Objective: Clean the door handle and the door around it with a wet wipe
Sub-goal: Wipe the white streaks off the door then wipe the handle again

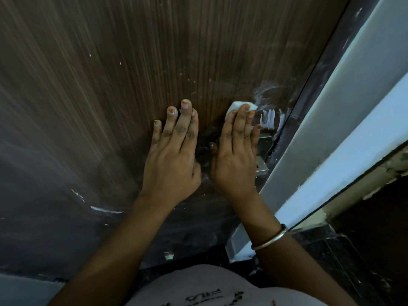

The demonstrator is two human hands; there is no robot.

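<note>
The dark brown wood-grain door (132,74) fills most of the view. My right hand (237,155) presses a white wet wipe (239,106) flat against the door, just above the metal handle plate (262,151), and hides most of the handle. Only the wipe's top edge shows past my fingertips. My left hand (174,155) lies flat on the door beside it, fingers spread, holding nothing. White smears (270,115) mark the door to the right of the wipe, near the door's edge.
A pale grey door frame (344,111) runs diagonally down the right side. Dark tiled floor (344,261) lies at the lower right. A metal bangle (270,239) sits on my right wrist. Scratches and paint flecks (106,209) dot the lower door.
</note>
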